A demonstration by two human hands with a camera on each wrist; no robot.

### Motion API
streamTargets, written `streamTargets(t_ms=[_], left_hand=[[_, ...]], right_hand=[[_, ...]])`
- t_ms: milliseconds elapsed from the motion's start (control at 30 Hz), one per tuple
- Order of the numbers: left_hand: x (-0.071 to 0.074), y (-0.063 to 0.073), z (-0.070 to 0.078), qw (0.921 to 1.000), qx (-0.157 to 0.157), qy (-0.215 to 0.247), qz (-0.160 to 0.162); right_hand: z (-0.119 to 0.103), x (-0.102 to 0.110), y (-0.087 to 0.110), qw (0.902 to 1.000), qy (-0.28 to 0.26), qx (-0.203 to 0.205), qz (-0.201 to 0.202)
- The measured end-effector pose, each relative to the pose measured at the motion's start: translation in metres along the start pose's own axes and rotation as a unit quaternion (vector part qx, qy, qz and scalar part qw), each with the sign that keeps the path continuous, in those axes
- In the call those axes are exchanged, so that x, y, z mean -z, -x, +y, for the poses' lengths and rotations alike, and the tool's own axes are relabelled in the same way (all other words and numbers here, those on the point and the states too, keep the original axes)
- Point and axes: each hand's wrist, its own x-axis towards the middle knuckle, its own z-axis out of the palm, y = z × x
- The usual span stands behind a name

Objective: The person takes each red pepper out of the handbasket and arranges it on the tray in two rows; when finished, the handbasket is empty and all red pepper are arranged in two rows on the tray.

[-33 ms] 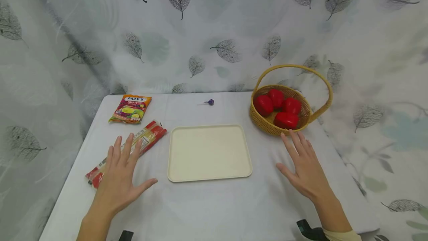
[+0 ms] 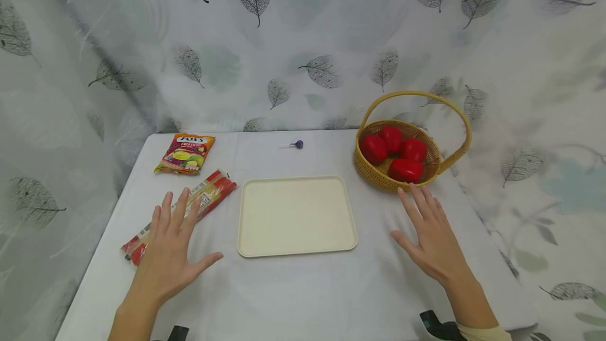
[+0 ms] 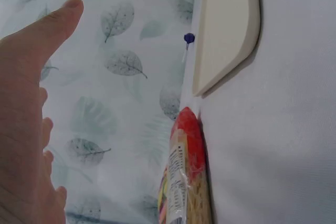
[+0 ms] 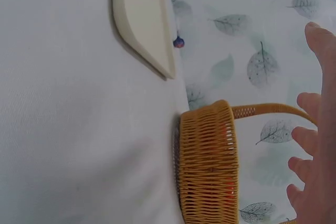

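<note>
My left hand (image 2: 168, 251) hovers with fingers spread above the lower part of a long red-and-clear packet (image 2: 215, 193), which looks like dried noodles. In the left wrist view the same packet (image 3: 186, 177) lies apart from the hand. My right hand (image 2: 433, 238) is held out, fingers extended, just in front of a wicker basket (image 2: 376, 175) with a tall handle. Several glossy red fruits or peppers (image 2: 406, 170) lie inside it. The right wrist view shows the basket's woven side (image 4: 207, 166) close to the fingers. A cream rectangular tray (image 2: 297, 217) lies between the hands. Neither hand holds anything.
An orange-and-purple Fox's candy bag (image 2: 185, 154) lies at the back left of the white table (image 2: 293, 299). Behind the tray is a small purple lollipop (image 2: 298, 144) on a stick. Leaf-printed cloth (image 2: 331, 25) hangs behind and beside the table.
</note>
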Motion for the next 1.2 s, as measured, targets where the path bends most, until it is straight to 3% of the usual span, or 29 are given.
streamTargets(t_ms=[267, 567, 700, 933, 1200], left_hand=[[-0.002, 0.002, -0.001, 0.9987, 0.019, 0.044, -0.013], [-0.012, -0.005, 0.004, 0.9884, 0.062, 0.131, -0.045], [-0.027, -0.008, 0.005, 0.9797, 0.078, 0.175, -0.059], [-0.059, -0.006, 0.002, 0.9600, 0.107, 0.249, -0.071], [-0.084, -0.014, 0.004, 0.9510, 0.109, 0.281, -0.067]], right_hand=[[0.008, 0.008, -0.011, 0.9985, -0.037, -0.036, -0.019], [0.038, 0.031, -0.057, 0.9955, -0.051, -0.078, -0.014], [0.057, 0.037, -0.077, 0.9933, -0.058, -0.099, -0.013], [0.084, 0.027, -0.111, 0.9896, -0.061, -0.118, -0.056], [0.104, 0.013, -0.132, 0.9824, -0.040, -0.138, -0.120]])
